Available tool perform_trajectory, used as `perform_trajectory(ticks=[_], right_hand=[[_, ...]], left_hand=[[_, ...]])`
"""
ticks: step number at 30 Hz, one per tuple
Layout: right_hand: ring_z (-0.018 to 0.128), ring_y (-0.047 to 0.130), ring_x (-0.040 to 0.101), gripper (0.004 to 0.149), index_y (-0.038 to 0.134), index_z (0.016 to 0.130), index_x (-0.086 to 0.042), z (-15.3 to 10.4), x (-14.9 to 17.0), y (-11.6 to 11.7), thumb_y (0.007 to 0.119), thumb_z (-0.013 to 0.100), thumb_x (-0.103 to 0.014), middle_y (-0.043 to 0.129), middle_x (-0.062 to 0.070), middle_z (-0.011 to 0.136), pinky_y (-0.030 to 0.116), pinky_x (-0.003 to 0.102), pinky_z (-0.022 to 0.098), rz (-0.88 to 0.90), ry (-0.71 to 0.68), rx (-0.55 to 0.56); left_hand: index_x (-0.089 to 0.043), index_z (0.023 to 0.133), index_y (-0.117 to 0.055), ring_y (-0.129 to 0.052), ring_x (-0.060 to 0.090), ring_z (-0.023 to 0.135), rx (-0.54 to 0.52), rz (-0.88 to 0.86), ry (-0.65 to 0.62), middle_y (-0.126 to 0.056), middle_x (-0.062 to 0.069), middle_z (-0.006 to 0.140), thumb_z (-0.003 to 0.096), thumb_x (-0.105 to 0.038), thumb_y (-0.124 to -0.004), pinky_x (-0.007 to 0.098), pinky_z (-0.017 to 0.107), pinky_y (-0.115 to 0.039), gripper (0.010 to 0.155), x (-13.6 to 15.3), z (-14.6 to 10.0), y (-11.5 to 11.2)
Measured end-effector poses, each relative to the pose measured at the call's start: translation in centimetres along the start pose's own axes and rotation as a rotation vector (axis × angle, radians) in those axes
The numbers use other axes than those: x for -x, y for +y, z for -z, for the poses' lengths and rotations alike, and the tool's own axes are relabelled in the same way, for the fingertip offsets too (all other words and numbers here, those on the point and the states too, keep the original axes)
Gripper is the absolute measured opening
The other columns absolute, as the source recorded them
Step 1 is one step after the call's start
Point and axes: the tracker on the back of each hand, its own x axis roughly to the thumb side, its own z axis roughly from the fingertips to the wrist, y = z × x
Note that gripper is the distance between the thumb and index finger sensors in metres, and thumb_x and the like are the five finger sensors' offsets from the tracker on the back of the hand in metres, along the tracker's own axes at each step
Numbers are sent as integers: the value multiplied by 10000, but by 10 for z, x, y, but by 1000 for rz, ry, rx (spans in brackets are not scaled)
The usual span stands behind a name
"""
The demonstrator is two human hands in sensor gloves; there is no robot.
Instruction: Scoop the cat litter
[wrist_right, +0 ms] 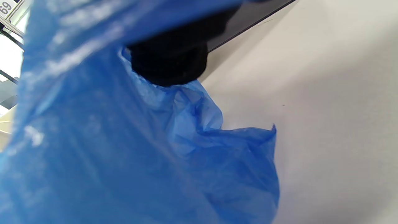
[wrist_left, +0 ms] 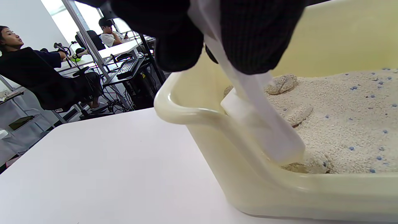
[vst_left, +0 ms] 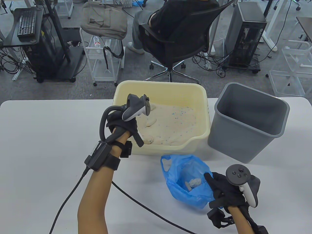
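A cream litter tray [vst_left: 197, 140] holds pale litter [vst_left: 175, 121] with blue specks and several clumps [vst_left: 149, 122]. My left hand [vst_left: 124, 125] grips a white scoop [wrist_left: 264, 130] over the tray's near left corner. In the left wrist view the scoop's blade [wrist_left: 279, 149] touches the litter beside a clump [wrist_left: 314, 163]. My right hand [vst_left: 223, 189] holds the right edge of an open blue plastic bag [vst_left: 185, 180] on the table in front of the tray. Clumps [vst_left: 193, 182] lie inside the bag. In the right wrist view the bag [wrist_right: 124, 149] fills most of the frame.
A grey waste bin [vst_left: 248, 126] stands right of the tray. A black cable [vst_left: 136, 199] runs across the white table [vst_left: 48, 136]. Beyond the table's far edge are a seated person in an office chair [vst_left: 175, 41], a cart and computers.
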Motion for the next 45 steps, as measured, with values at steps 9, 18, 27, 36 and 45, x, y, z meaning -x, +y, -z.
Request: perform_trajectory(ticks=[9, 18, 27, 36, 45], right_hand=[[117, 923, 24, 430, 829, 831, -216, 0, -3, 2, 678, 557, -510, 985, -37, 484, 808, 207, 107, -20, -10, -5], [120, 924, 23, 431, 826, 834, -217, 0, -3, 3, 678, 555, -511, 985, -38, 486, 808, 207, 109, -28, -16, -5], [117, 922, 20, 431, 825, 835, -220, 0, -2, 4, 675, 557, -514, 984, -40, 484, 808, 204, 106, -27, -10, -6], [117, 922, 17, 432, 823, 837, -224, 1, -2, 6, 674, 557, -517, 984, -41, 484, 808, 201, 106, -38, -8, -10], [113, 923, 26, 433, 830, 832, -212, 0, -1, 5, 681, 555, -510, 986, -30, 479, 807, 209, 102, -23, -5, -13]], left_hand=[[-256, 1033, -769, -854, 250, 498, 24, 38, 51, -904, 135, 868, 526, -418, -827, 415, 384, -779, 536, 2, 6, -8], [-237, 1041, -742, -864, 182, 451, 117, 9, -52, -889, 157, 807, 538, -438, -792, 356, 344, -800, 544, -19, 23, -34], [-144, 1046, -733, -900, 113, 362, 124, -201, -79, -940, 152, 732, 579, -438, -711, 287, 252, -842, 552, -29, 29, -45], [-105, 1039, -723, -915, 79, 322, -17, -499, 70, -943, 157, 712, 592, -442, -662, 251, 191, -878, 563, -48, 40, -86], [-45, 1098, -597, -921, 150, 349, 163, -373, 53, -877, 58, 765, 587, -469, -695, 324, 247, -858, 671, -68, 52, -95]])
